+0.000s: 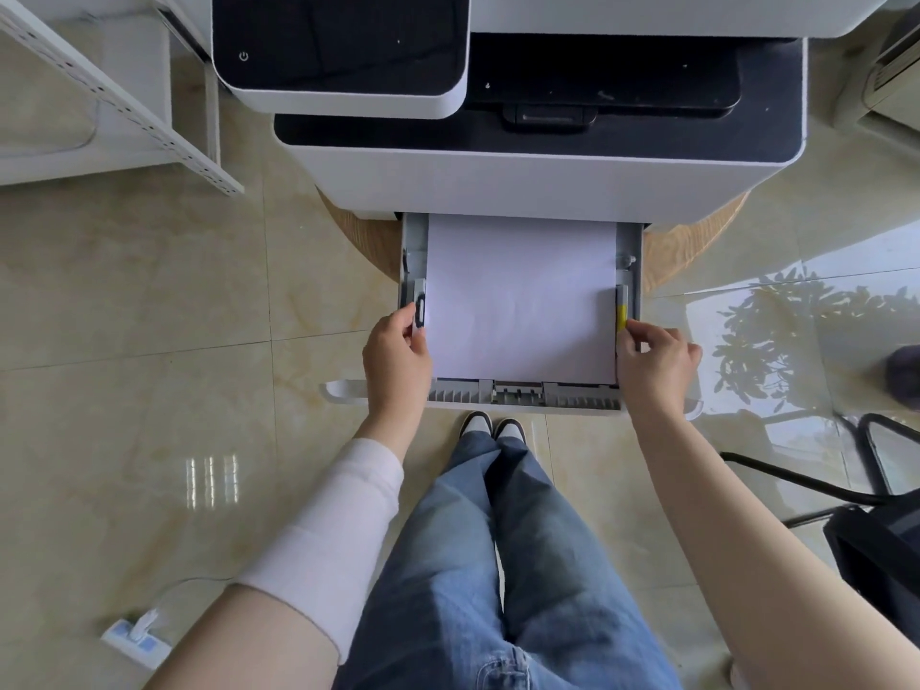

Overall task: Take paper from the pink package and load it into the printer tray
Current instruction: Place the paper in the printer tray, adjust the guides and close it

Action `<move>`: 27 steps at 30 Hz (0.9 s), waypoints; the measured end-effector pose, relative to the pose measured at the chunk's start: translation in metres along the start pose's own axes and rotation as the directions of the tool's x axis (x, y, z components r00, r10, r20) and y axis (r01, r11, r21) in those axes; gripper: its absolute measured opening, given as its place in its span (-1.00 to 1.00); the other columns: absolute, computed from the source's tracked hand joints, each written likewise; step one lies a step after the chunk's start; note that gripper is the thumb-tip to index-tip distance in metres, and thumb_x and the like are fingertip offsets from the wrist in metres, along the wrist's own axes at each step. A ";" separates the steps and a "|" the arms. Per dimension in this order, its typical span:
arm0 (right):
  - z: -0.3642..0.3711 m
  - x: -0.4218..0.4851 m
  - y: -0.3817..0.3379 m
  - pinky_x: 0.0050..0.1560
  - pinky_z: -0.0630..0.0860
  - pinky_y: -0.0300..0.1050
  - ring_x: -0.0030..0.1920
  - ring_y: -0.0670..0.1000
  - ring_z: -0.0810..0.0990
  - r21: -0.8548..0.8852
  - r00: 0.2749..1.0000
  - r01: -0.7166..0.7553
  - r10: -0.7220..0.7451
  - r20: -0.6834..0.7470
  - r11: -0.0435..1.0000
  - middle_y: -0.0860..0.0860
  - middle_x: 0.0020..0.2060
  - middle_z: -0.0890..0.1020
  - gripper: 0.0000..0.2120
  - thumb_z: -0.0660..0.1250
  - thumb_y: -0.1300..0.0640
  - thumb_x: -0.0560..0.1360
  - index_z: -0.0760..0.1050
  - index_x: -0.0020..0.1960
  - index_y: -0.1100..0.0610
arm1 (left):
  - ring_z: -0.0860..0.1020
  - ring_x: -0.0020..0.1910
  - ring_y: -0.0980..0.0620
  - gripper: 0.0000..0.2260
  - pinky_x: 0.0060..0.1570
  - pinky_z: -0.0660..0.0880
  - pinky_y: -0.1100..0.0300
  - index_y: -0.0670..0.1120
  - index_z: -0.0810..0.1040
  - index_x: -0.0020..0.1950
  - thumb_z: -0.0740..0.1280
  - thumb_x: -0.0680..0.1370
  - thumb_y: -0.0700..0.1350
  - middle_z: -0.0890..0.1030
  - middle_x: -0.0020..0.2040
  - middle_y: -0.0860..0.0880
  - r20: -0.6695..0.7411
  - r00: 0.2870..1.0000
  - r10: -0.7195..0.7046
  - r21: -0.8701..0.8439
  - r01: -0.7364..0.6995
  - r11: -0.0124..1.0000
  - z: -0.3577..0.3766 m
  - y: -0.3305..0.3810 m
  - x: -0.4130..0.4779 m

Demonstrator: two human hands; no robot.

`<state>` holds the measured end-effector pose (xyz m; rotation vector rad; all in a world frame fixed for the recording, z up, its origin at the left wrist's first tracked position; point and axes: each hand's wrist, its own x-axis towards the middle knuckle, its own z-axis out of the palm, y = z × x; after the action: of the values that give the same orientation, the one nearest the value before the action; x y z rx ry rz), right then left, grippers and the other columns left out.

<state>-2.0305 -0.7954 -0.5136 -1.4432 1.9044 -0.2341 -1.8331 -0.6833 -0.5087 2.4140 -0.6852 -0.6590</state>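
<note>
The paper [520, 296] is already in the tray [522, 398], lying flat between the two side guides, and the tray is pulled out of the printer [537, 181] toward the person. No pink package anywhere in view, so can't say where that ended up.

Right now it's all about the guides. Left hand [396, 353] is at the left guide [419, 306], fingertips pinched on its tab right at the paper's left edge. Right hand [657, 353] is doing the same on the right guide [622, 306], the one with the yellow bit, thumb and fingers closed on it. Both hands are gripping guide tabs, not the paper itself.

Makes sense to me: squeeze from both sides so the stack sits square and centred, otherwise it feeds crooked. The sheets look snug against both guides, near edge sitting just shy of the tray's front ridge.

I'd guess what's left is letting go and pushing the tray in. Only risk I see is pinching the guides too tight and bowing the paper.
</note>
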 end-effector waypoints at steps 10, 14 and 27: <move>0.003 -0.002 -0.004 0.25 0.26 -0.11 0.22 0.14 0.35 0.049 0.999 0.002 0.000 -0.042 0.999 0.13 0.14 0.55 -0.71 0.18 0.16 0.54 0.56 0.19 0.15 | 0.55 0.11 -0.13 -0.69 0.17 0.45 0.08 -0.19 0.48 0.28 0.25 0.53 -0.30 0.60 0.14 -0.20 0.017 1.000 -0.006 -0.016 0.006 1.000 -0.002 0.000 0.003; 0.006 -0.001 -0.010 0.30 0.25 -0.08 0.25 0.13 0.32 0.065 0.996 -0.064 0.067 -0.059 0.996 0.11 0.17 0.53 -0.71 0.19 0.15 0.53 0.56 0.19 0.14 | 0.56 0.12 -0.11 -0.67 0.18 0.45 0.12 -0.20 0.48 0.28 0.26 0.51 -0.31 0.60 0.16 -0.19 0.041 0.999 -0.011 -0.036 0.013 0.999 -0.006 0.001 0.004; 0.012 -0.006 -0.003 0.33 0.23 -0.08 0.28 0.16 0.25 0.043 0.997 -0.030 0.033 -0.075 0.999 0.10 0.20 0.53 -0.66 0.19 0.11 0.54 0.48 0.29 0.07 | 0.58 0.06 -0.08 -0.68 0.08 0.41 0.24 -0.17 0.50 0.27 0.29 0.51 -0.27 0.63 0.11 -0.18 0.048 0.998 0.051 -0.007 -0.051 0.999 -0.013 -0.004 0.007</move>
<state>-2.0199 -0.7879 -0.5182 -1.3934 1.9704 -0.3156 -1.8191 -0.6803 -0.5042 2.3738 -0.7613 -0.6997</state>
